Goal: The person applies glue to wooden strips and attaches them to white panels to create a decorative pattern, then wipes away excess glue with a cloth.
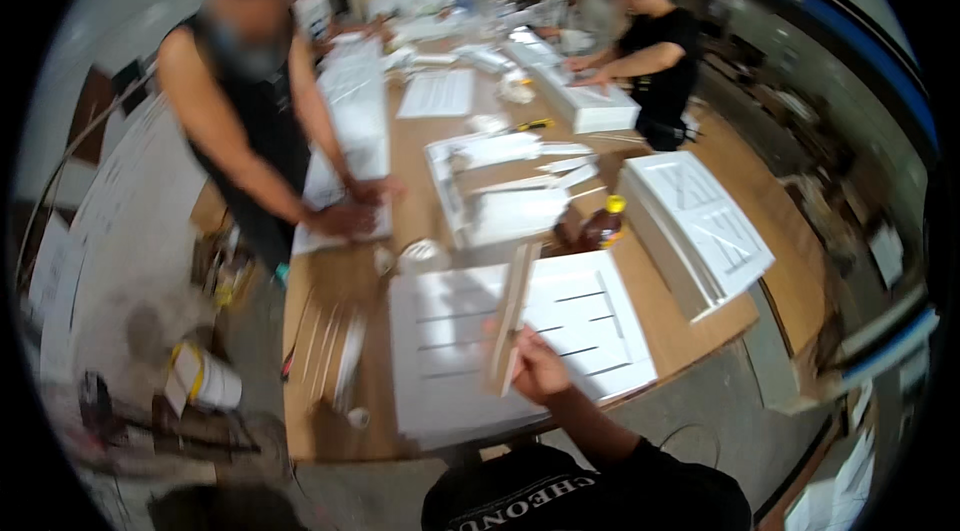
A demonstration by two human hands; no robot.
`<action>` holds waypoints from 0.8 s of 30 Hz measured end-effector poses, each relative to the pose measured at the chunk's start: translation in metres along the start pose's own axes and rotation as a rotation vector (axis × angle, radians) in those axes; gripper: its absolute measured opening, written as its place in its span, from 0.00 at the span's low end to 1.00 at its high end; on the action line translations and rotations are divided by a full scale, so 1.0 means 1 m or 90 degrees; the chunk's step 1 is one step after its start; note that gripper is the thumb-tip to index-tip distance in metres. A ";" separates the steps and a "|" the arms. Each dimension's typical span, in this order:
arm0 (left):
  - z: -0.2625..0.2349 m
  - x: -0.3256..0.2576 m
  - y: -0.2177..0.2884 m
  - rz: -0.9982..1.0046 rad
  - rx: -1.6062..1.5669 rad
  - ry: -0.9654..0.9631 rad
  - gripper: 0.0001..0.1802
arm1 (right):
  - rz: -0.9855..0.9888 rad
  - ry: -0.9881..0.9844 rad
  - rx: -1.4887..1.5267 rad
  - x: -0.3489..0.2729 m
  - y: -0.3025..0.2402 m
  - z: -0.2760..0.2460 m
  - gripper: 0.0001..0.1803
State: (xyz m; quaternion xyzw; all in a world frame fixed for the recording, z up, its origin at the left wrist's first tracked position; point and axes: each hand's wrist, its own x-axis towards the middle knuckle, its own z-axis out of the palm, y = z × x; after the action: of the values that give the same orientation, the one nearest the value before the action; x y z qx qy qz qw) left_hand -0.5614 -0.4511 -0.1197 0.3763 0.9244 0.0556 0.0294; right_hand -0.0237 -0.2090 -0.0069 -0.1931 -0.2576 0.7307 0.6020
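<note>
My right hand (535, 368) is shut on a bundle of thin wooden strips (512, 311), held nearly upright and leaning slightly right. It hovers over a white panel with narrow slots (590, 316) that lies flat at the near edge of the wooden workbench (345, 281). A second white slotted panel (440, 351) lies beside it on the left. My left hand is out of sight.
A brown bottle with a yellow cap (603, 223) stands behind the panels. A stack of white panels (700, 221) sits at the right, loose strips (325, 346) at the left. A co-worker (250, 101) presses both hands on a white sheet. Other people work at the far end.
</note>
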 end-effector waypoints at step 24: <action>0.069 -0.032 0.290 0.249 -0.405 0.129 0.33 | 0.237 0.055 -0.194 -0.026 0.040 0.039 0.28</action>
State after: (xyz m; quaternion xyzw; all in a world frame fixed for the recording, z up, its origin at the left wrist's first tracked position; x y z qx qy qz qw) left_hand -0.3306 -0.2618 -0.1516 0.5101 0.7698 0.3814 0.0421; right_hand -0.0727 -0.2454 -0.0005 -0.3572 -0.2989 0.7727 0.4313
